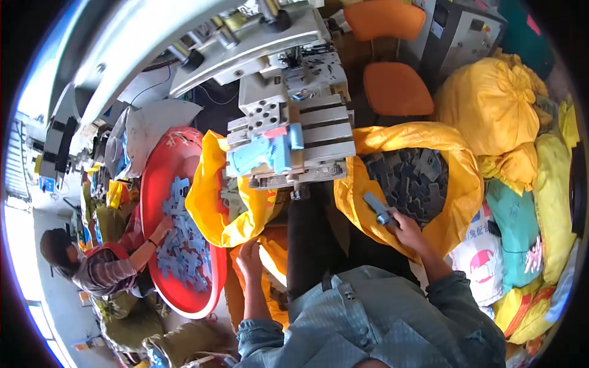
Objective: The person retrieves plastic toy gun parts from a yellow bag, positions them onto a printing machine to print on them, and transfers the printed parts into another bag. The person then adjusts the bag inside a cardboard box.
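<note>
While the right hand (406,229) pinches a blocky grey piece (375,205), the left hand (249,260), grip unclear, hangs near creased yellow sacking (207,211).

Orange chair (397,89), grey cabinet (459,46), knotted yellow sack (481,107), green sack (513,230)

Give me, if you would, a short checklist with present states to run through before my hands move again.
1. Right hand grips the grey-blue piece: ok, held at the mouth of the right yellow sack.
2. Right yellow sack open: ok, dark pieces show inside.
3. Left hand empty: cannot tell; it is beside the left yellow sack.
4. Machine table bare: not ok, a light-blue piece rests there.
5. Co-worker's hand away from the machine table: ok, it is at the red tub.
</note>
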A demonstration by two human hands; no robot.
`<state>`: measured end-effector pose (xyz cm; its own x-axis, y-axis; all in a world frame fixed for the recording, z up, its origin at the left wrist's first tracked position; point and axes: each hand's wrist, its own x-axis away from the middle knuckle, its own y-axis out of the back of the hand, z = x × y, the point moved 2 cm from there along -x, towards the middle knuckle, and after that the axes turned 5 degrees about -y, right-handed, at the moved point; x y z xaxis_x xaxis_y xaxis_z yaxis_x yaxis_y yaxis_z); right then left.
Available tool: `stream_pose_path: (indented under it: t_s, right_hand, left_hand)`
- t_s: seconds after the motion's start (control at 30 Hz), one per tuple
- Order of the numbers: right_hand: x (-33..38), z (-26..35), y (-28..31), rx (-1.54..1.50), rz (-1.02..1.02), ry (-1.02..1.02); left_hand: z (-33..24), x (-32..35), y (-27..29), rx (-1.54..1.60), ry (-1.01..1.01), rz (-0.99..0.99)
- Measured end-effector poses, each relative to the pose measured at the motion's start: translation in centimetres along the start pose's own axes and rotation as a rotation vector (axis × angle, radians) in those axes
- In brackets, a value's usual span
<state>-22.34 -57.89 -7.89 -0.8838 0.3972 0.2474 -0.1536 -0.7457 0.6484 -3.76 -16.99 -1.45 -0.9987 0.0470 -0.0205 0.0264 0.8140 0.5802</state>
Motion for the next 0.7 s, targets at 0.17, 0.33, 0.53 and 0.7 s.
stream_pose_path:
  t_s: [0.17, 0.33, 0.53, 0.7]
  right_hand:
    - [1.0, 0.4, 1.3, -0.238, -0.049, -0.143]
    - [1.3, 4.2, 7.8, -1.192, -0.111, -0.073]
    - [-0.8, 15.1, 13.8, -1.146, -0.027, 0.332]
    - [-5.4, 23.5, 13.5, -0.909, 0.069, 0.532]
  left_hand:
    - [-2.2, -2.1, 0.9, 0.205, -0.043, -0.079]
    - [-10.8, -6.6, 1.5, 0.128, -0.56, -0.344]
    - [-23.0, -11.9, -2.2, -0.192, -0.951, -0.294]
    - [-25.1, -14.2, -1.3, -0.346, -0.929, -0.307]
